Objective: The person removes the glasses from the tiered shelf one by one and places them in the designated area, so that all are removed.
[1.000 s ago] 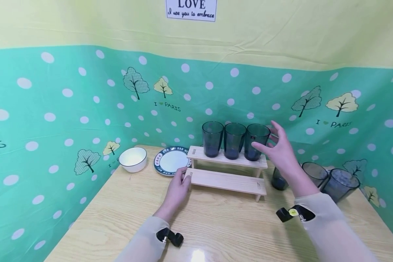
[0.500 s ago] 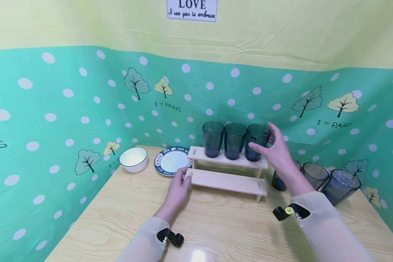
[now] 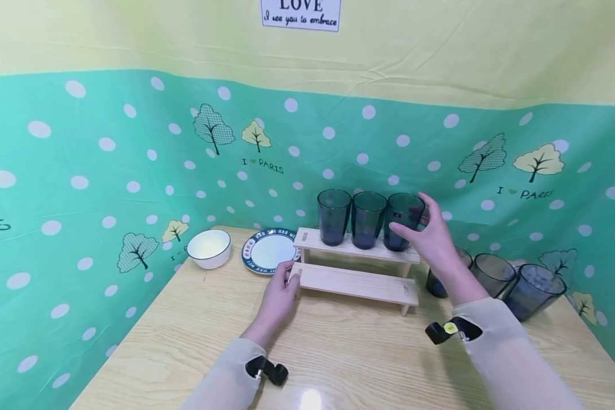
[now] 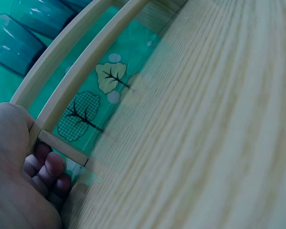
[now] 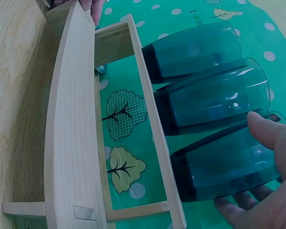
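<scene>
Right hand: fingers spread, curling around the rightmost dark teal glass tumbler on the two-tier pale wooden rack's top tier.
Left hand: fingers curled, gripping the rack's lower left end.

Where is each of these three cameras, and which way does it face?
Head: on the head, facing forward and down at the table; both hands and sleeves show.
Left wrist: on the left wrist, facing the rack; left hand shows.
Right wrist: on the right wrist, facing three cups; right hand shows on the nearest cup.
All share the rack.
</scene>
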`<control>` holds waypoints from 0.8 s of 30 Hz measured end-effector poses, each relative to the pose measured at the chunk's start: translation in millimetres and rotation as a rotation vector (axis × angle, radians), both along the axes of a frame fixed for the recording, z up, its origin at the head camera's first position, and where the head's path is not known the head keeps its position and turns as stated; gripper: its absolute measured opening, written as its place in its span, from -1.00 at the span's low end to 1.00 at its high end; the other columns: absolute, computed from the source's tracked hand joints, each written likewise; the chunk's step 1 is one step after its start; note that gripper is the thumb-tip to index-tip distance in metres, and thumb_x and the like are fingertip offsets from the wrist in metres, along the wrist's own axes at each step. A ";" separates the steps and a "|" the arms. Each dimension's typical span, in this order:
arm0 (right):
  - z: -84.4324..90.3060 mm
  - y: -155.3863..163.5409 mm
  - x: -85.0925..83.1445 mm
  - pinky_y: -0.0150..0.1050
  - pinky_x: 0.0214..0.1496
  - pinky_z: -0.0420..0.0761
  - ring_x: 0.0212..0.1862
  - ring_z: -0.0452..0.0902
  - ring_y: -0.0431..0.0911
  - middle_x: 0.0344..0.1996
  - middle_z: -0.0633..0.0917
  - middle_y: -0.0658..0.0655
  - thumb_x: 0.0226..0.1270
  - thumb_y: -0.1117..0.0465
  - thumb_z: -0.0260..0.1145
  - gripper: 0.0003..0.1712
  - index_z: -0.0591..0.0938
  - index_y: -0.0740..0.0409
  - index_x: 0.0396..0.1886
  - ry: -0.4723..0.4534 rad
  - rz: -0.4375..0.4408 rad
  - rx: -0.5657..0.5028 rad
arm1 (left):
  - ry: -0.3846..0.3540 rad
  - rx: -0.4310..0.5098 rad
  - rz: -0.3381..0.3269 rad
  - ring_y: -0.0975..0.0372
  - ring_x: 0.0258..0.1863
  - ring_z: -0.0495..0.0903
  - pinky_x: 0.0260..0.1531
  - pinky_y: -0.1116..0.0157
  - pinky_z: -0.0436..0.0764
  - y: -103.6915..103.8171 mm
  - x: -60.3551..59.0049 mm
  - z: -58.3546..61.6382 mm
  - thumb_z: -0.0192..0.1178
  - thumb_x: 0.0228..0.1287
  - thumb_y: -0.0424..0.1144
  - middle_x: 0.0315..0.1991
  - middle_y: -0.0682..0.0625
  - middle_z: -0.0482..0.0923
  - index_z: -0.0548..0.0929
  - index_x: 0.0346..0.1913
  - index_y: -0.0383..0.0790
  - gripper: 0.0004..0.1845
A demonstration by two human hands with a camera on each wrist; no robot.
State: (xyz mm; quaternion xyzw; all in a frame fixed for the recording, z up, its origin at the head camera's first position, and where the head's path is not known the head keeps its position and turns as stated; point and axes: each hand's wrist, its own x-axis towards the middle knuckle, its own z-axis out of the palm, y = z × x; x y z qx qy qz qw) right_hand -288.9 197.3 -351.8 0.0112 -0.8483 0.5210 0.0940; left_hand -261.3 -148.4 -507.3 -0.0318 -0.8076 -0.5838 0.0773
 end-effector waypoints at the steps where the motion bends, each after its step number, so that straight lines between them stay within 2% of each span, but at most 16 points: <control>1: -0.1 0.1 -0.5 0.44 0.52 0.33 0.70 0.04 0.38 0.79 -0.07 0.32 0.46 -0.16 0.58 0.30 -0.13 -0.29 0.87 -0.001 0.000 0.003 | 0.000 0.001 0.001 0.15 -0.35 0.54 -0.17 0.15 0.57 -0.1 -0.1 -0.1 0.14 0.70 -0.18 -0.31 -0.01 0.53 0.45 0.57 -0.24 -0.48; 5: -0.1 -0.3 -1.6 0.45 0.52 0.33 0.70 0.03 0.39 0.79 -0.08 0.32 0.46 -0.18 0.56 0.30 -0.13 -0.29 0.87 -0.005 -0.003 0.008 | 0.002 0.003 -0.001 0.15 -0.35 0.54 -0.18 0.15 0.58 -0.5 -1.0 -0.9 0.14 0.70 -0.18 -0.31 -0.01 0.53 0.45 0.57 -0.25 -0.48; 14: -1.8 -3.0 -0.1 0.43 0.51 0.37 0.68 0.11 0.35 0.77 0.03 0.30 0.42 -0.19 0.60 0.29 -0.05 -0.28 0.86 0.004 -0.050 0.005 | -0.003 -0.002 -0.001 0.15 -0.37 0.54 -0.17 0.14 0.58 -0.4 -0.9 -1.4 0.14 0.70 -0.18 -0.32 -0.01 0.54 0.43 0.59 -0.24 -0.47; 24: 1.0 -2.5 11.4 0.41 0.51 0.37 0.66 0.15 0.31 0.73 0.13 0.28 0.36 -0.22 0.63 0.28 0.02 -0.31 0.85 0.034 -0.082 -0.031 | -0.006 -0.003 -0.001 0.14 -0.37 0.55 -0.17 0.12 0.57 -1.0 -1.1 -1.4 0.13 0.70 -0.17 -0.32 -0.01 0.54 0.43 0.59 -0.23 -0.46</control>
